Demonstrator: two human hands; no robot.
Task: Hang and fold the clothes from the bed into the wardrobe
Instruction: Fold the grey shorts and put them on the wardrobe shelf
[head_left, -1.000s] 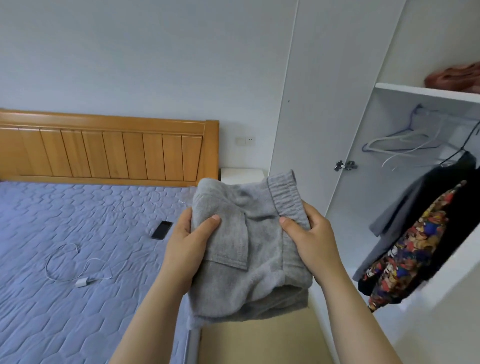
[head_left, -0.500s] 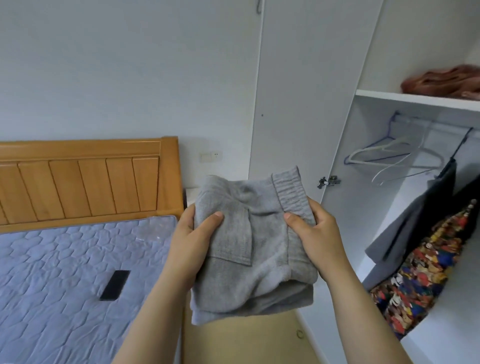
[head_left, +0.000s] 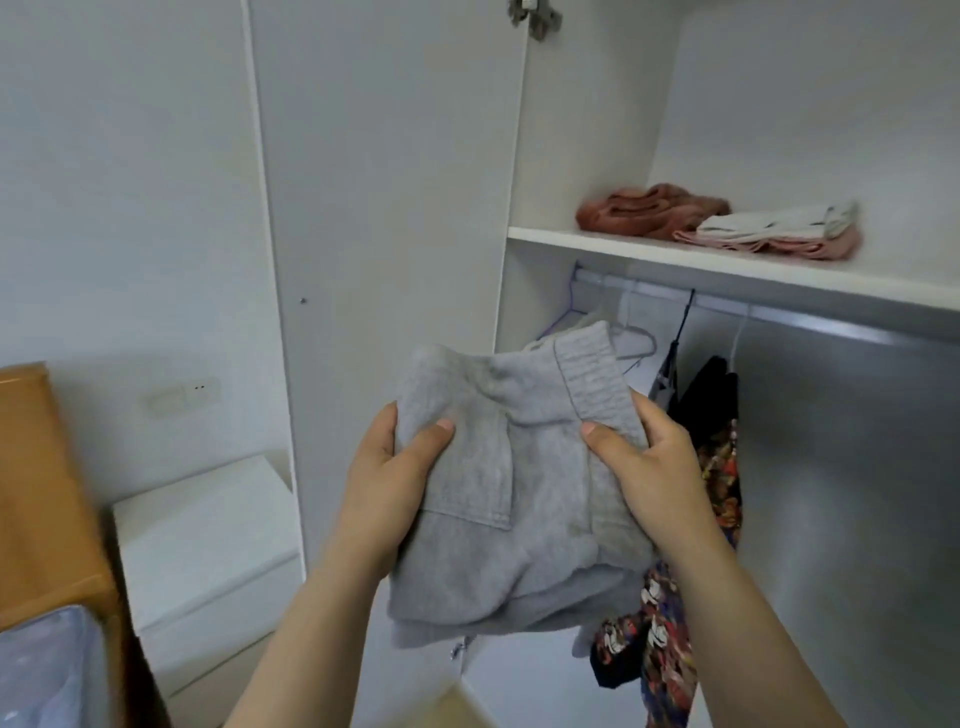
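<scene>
Both hands hold a folded grey garment in the air in front of the open wardrobe, below the level of its shelf and in front of the hanging space. The left hand grips the garment's left edge, with the thumb pressed flat on top and the other fingers hidden underneath the cloth. The right hand grips the right edge just below the ribbed waistband, thumb on top and the fingers curled round the side. A patch pocket faces up between the two thumbs, and the folded layers sag a little at the near edge. On the shelf lie a rust-coloured folded cloth and, just beside it, a white piece stacked on a pink one. Under the shelf runs a metal rail with a few bare hangers, a dark garment and a flowery patterned garment, both partly hidden behind the right hand and arm. The white wardrobe door stands open to the left. Beyond it a white nightstand sits against the wall beside the wooden headboard, with a corner of the blue mattress at the lower left.
</scene>
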